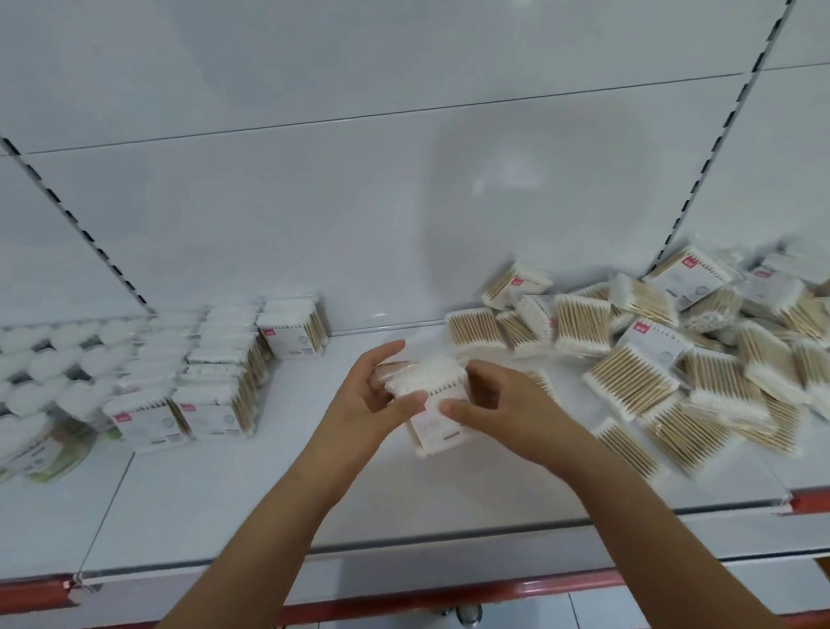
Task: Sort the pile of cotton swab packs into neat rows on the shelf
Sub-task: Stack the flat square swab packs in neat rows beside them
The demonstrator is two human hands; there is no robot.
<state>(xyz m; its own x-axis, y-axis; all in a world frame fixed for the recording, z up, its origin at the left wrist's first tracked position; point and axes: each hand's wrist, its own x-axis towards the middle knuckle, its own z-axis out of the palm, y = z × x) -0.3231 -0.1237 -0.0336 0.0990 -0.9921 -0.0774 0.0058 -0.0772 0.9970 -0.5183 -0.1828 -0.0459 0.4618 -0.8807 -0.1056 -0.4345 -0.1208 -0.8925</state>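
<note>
Cotton swab packs [683, 350] lie in a loose pile along the right end of the white shelf [226, 507], against its back edge. Neat rows of packs [214, 380] stand toward the left end. Between them, above the shelf's middle, the left hand [374, 399] and right hand [499, 412] hold a small stack of packs [429, 402], fingers curled round its sides.
</note>
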